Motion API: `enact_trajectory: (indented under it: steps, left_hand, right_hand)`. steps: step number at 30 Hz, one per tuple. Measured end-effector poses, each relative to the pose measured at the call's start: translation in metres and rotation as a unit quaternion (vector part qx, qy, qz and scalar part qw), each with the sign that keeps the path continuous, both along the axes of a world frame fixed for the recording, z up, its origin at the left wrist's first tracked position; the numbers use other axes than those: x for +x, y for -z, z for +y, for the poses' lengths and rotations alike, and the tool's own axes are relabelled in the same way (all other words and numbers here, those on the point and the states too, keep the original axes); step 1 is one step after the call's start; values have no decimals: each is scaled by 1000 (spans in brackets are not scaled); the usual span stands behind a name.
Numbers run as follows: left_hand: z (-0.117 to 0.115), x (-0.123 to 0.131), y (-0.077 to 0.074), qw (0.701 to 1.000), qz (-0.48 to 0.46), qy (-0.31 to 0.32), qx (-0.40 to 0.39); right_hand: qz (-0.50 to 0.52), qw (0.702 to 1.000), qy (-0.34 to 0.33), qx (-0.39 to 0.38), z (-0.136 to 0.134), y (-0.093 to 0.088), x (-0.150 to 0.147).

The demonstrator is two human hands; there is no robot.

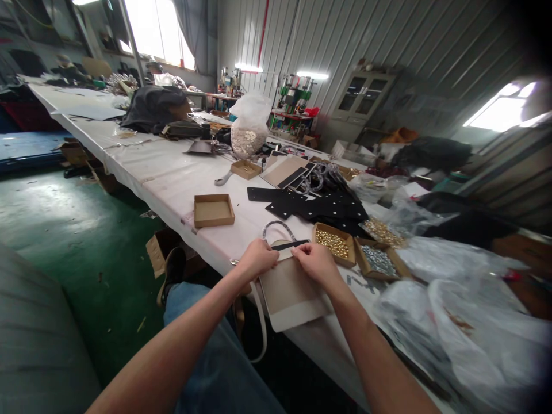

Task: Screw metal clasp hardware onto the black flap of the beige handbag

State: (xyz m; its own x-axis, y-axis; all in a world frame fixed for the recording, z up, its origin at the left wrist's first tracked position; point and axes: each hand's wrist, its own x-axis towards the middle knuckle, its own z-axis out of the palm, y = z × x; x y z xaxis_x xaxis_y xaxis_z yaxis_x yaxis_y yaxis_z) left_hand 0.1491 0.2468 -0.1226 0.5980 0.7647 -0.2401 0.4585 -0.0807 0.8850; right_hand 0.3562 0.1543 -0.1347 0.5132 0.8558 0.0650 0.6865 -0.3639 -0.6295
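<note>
A flat beige panel with a paler band along its lower edge lies at the table's front edge, its lower end overhanging. A narrow black strip runs across its top. My left hand is closed on the top left corner, thumb near the strip. My right hand pinches the top right, by the strip's end. Behind the strip rises a grey patterned loop handle. A whitish strap hangs below my left wrist. What lies under my fingers is hidden.
Right of my hands stand a box of gold studs and a box of silver studs. Black punched pieces lie beyond. A shallow cardboard box sits left. Clear plastic bags crowd the right side.
</note>
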Motion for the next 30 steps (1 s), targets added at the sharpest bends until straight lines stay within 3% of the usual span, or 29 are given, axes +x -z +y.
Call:
enact_trajectory:
  steps: [8, 13, 16, 22, 30]
  left_hand:
    - [3, -2, 2, 1000, 6, -2, -20]
    - [6, -1, 3, 999, 7, -9, -45]
    - [6, -2, 6, 998, 3, -13, -61]
    - [5, -3, 15, 999, -11, -22, -45]
    - [5, -3, 15, 999, -22, -25, -39]
  right_hand:
    - [-31, 999, 8, -2, 3, -6, -13]
    - [-42, 998, 35, 7, 2, 2, -13]
    - [4, 997, 47, 53, -3, 9, -10]
    - [62, 984, -57, 160, -15, 14, -15]
    - [91, 991, -56, 86, -7, 13, -15]
